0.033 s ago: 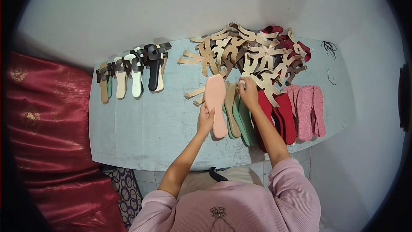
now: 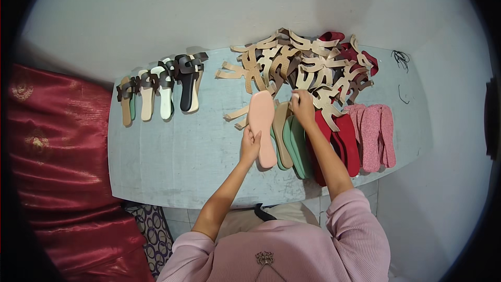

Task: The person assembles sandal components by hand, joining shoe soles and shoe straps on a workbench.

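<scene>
My left hand (image 2: 251,146) is wrapped round the edge of a pale pink sandal sole (image 2: 263,120), holding it up over the table with its flat face showing. Just right of it, my right hand (image 2: 303,108) is closed, fingers pinched; a small pale bit shows at the fingertips, too small to name. That hand hovers above the upper ends of green soles (image 2: 297,149) and a tan sole (image 2: 283,130). Red soles (image 2: 346,144) lie partly under my right forearm. Cut beige sandal straps (image 2: 315,63) are heaped beyond both hands, and one strap (image 2: 237,114) pokes out behind the pink sole.
Finished-looking sandals with dark straps (image 2: 186,89) stand in a row at the table's far left. Textured pink soles (image 2: 371,136) lie to the right. Black cords (image 2: 401,58) rest near the back right corner. Red satin cloth (image 2: 60,167) hangs left of the table (image 2: 172,167).
My right hand has shifted very slightly, its fingertips a little farther from me. The left hand and the pink sole have stayed in place.
</scene>
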Available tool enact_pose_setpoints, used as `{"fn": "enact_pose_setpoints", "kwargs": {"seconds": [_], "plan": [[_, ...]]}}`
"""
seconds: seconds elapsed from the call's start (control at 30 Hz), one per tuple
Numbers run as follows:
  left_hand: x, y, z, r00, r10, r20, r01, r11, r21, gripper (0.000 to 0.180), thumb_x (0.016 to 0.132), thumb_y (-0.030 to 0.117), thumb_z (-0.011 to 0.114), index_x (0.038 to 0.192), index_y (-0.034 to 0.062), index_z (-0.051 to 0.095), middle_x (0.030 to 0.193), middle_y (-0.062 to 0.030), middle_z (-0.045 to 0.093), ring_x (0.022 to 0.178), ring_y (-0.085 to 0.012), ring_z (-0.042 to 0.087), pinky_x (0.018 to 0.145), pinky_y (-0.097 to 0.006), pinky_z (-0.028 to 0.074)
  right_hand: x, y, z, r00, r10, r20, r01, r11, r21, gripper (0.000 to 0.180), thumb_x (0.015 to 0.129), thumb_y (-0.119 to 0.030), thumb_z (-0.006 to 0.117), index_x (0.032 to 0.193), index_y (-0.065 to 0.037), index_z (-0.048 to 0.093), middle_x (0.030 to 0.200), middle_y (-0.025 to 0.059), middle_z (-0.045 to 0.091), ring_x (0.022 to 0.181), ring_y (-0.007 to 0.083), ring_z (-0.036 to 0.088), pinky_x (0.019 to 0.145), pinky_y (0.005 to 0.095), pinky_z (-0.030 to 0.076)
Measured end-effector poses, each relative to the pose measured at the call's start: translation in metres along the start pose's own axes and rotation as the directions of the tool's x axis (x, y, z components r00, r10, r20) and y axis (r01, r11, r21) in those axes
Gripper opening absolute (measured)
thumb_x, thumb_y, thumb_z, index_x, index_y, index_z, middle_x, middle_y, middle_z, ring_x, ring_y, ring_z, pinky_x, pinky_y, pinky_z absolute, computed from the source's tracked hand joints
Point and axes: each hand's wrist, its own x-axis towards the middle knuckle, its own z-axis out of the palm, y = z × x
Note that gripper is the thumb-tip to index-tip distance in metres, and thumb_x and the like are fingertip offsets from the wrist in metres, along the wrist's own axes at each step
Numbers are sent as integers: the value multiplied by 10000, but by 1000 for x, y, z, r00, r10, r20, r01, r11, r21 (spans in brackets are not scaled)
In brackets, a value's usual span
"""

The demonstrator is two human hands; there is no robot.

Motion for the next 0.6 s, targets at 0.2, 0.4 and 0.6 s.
{"fn": "enact_pose_setpoints", "kwargs": {"seconds": [0.2,0.4,0.6], "plan": [[15,11,0,996,-73,55,73,997,3,373,864,42,456,1191,-32,294,1111,-162,519,1026,-157,509,844,-244,392,77,32,11,995,-54,-83,46,995,-90,199,743,-60,535,938,-86,569,954,116,546,930,328,476,811,385,390],[26,15,3,995,-70,70,71,997,-24,385,865,48,456,1202,-34,288,1115,-160,518,1028,-155,506,856,-248,386,116,44,27,986,-35,-160,3,981,-194,311,733,-43,547,1041,-82,535,1040,112,532,948,326,476,828,379,396],[28,16,4,995,-86,42,88,996,-25,392,864,42,454,1207,-37,283,1118,-161,515,1031,-157,505,858,-250,388,121,38,36,998,58,13,-54,972,-228,298,728,-11,544,1025,-36,538,1002,169,548,900,329,522,805,373,414]]}}
